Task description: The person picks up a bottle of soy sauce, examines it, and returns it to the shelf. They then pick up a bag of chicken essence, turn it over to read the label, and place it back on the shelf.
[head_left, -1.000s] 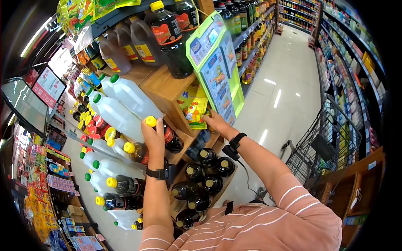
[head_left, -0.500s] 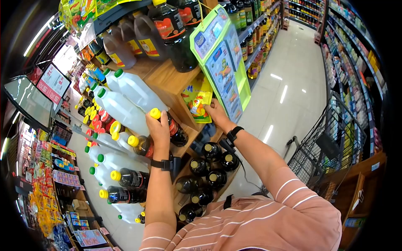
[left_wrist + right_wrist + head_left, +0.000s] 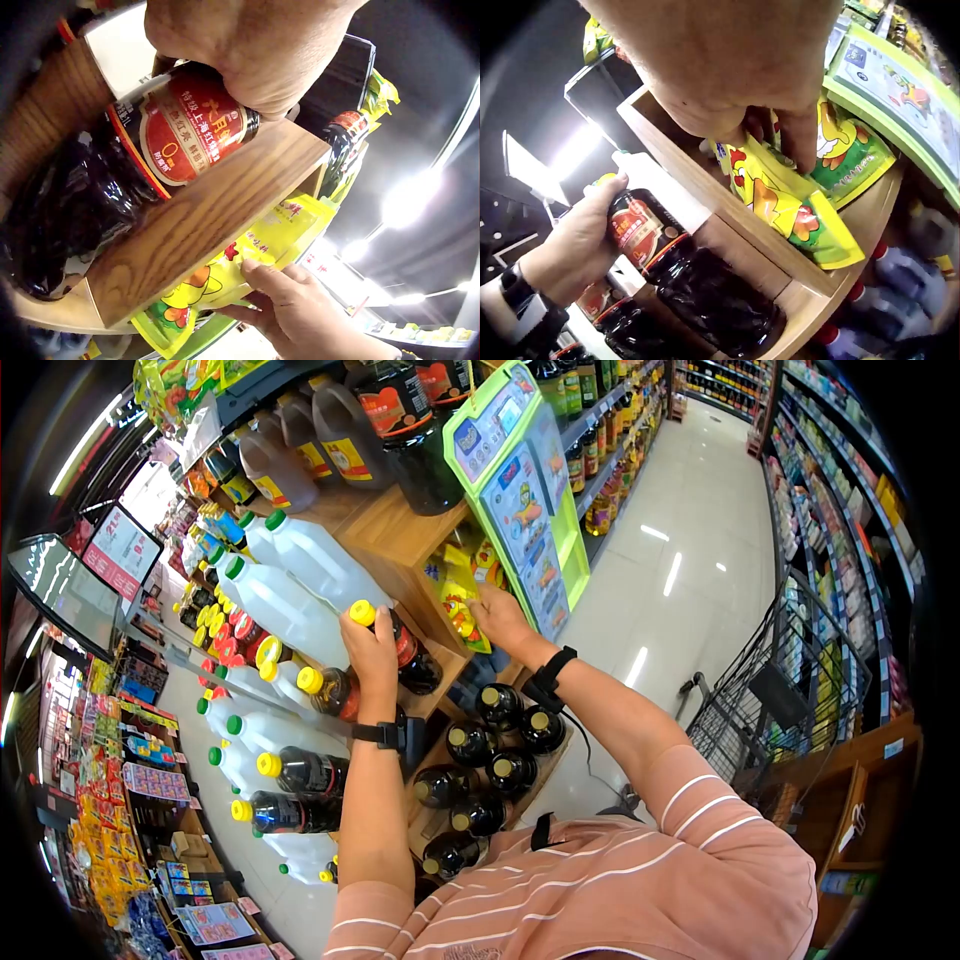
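My left hand [image 3: 372,658] grips the neck of a dark soy sauce bottle [image 3: 420,668] below its yellow cap. The bottle, with a red and gold label [image 3: 182,133], stands on a wooden shelf. At the cubby to its right, my right hand [image 3: 503,620] holds a yellow seasoning bag [image 3: 457,610] with a cartoon chicken on it. In the right wrist view this front bag [image 3: 784,206] leans forward, thumb and fingers at its upper edge. A second bag [image 3: 855,161] shows behind it. The hand partly hides both.
A wooden divider [image 3: 202,232] separates bottle and bags. White jugs with green caps [image 3: 280,600] stand left of the bottle. A green-framed sign [image 3: 530,510] hangs beside the cubby. Dark bottles [image 3: 510,768] stand below, and a shopping cart [image 3: 790,700] is at the right.
My right hand has shifted from the front bag's right edge up to its top, and the bag has turned and tilted, showing more of the bag behind. My left hand stays on the bottle.
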Motion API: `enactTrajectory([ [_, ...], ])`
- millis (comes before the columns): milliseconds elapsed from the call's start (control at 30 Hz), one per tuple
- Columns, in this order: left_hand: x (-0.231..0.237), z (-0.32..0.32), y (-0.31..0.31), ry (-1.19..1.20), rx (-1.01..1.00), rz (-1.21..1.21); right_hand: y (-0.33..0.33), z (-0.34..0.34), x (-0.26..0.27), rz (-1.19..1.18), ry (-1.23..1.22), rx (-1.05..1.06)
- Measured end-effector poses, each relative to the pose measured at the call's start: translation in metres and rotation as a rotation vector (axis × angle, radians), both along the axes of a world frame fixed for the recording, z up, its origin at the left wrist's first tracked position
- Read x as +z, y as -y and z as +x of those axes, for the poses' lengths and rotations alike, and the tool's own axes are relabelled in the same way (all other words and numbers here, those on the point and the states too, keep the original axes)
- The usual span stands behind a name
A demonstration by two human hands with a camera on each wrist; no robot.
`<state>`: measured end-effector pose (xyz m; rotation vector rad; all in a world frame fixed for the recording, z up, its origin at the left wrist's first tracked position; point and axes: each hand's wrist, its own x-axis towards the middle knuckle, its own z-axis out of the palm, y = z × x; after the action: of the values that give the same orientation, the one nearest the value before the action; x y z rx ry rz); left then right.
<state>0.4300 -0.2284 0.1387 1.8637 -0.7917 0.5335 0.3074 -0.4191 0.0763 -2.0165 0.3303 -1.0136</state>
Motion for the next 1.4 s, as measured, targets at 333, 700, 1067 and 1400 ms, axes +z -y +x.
enactTrajectory([
  [333,-0.007,0.012,0.004,0.101,0.042,0.041,-0.019,-0.068,0.042,-0.081,-0.002,-0.049],
  [700,0.006,0.004,-0.013,0.066,-0.021,0.115,-0.03,-0.204,0.076,0.456,0.022,0.124],
  [1067,0.028,-0.18,-0.043,-0.949,-0.803,-0.124,-0.055,-0.274,0.096,1.012,0.164,0.268],
  [1400,0.015,-0.237,-0.062,-1.261,-1.029,-0.193,-0.076,-0.276,0.073,1.115,0.105,0.286],
])
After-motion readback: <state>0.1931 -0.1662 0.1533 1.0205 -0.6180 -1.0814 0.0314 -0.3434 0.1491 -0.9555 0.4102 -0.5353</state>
